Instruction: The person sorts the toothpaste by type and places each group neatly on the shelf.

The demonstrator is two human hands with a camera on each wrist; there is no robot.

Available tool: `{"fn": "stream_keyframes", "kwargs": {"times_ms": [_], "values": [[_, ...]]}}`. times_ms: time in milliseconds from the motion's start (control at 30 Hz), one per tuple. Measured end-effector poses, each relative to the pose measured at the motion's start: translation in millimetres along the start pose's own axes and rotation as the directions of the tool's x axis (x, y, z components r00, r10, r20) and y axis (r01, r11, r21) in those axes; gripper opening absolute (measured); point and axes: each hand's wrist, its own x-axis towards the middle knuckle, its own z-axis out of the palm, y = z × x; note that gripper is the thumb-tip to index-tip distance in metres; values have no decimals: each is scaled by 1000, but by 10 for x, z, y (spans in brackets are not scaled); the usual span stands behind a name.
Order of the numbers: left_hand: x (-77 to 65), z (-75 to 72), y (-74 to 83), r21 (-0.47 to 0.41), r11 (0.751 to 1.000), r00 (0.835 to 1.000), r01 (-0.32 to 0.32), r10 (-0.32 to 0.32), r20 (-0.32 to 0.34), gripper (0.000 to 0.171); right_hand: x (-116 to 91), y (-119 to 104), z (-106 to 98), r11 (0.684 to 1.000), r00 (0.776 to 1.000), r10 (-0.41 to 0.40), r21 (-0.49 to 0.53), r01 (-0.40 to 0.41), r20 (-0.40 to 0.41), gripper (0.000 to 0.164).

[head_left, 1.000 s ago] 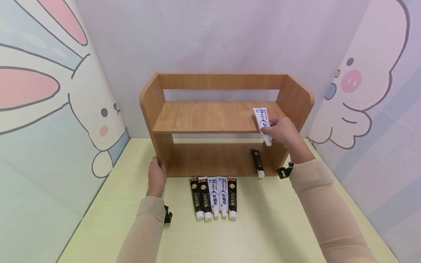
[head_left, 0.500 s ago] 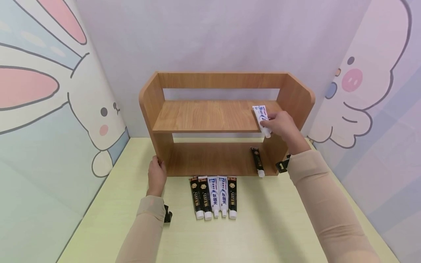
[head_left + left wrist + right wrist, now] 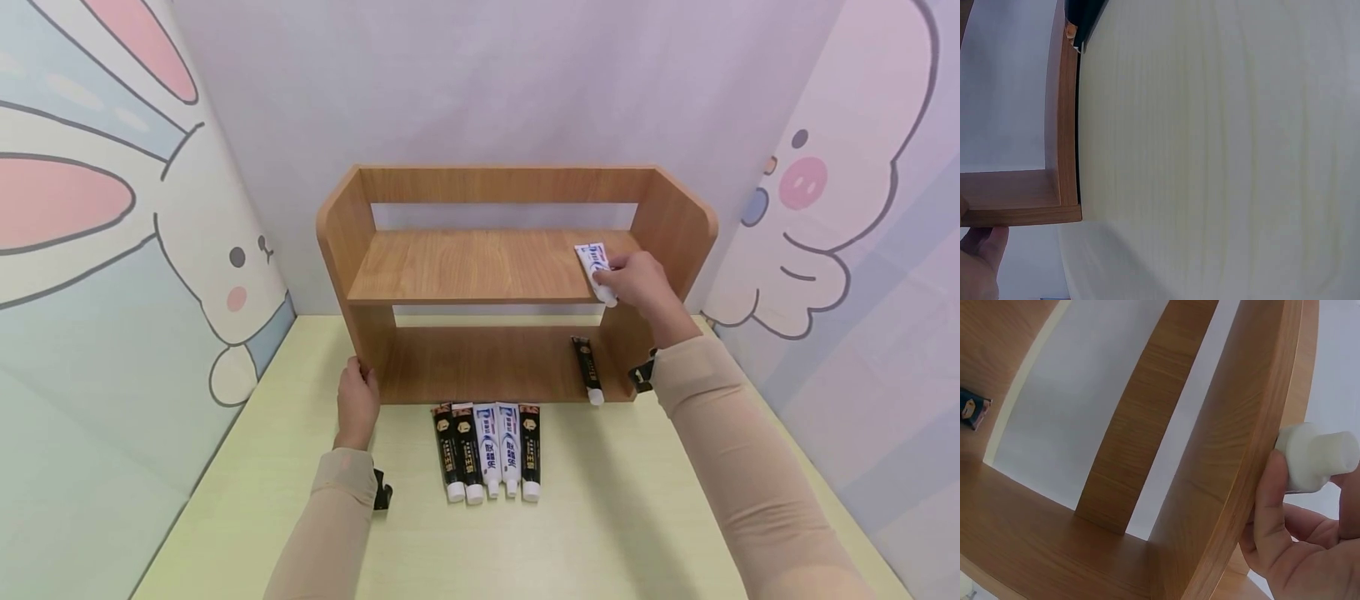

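My right hand (image 3: 641, 282) pinches a white-and-blue toothpaste tube (image 3: 595, 262) at the right of the upper shelf board (image 3: 472, 262). The tube's cap end juts past the board's front edge; in the right wrist view its white cap (image 3: 1334, 454) faces the camera. My left hand (image 3: 357, 404) holds the lower front of the wooden shelf's left side panel (image 3: 349, 233). In the left wrist view its fingers (image 3: 994, 245) touch that panel's outer face. A black toothpaste tube (image 3: 587, 369) lies on the lower board (image 3: 480, 362), toward the right, cap forward.
Before the shelf, a row of black tubes (image 3: 530, 454) and white tubes (image 3: 510, 450) lies on the pale table (image 3: 480, 550), caps toward me. The shelf's right side panel (image 3: 678, 233) rises beside my right hand. Cartoon-printed walls stand left and right.
My right hand has moved the white toothpaste tube back and down, so more of it sits over the upper board. The left hand has stayed at the side panel.
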Motion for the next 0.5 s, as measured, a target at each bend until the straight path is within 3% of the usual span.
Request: {"fn": "stream_keyframes", "kwargs": {"times_ms": [500], "values": [[13,-7,-6,-10,1000,1000,3,-3,6,32,8,-54,38,994,1000,21,-107,-20,9,51]]}}
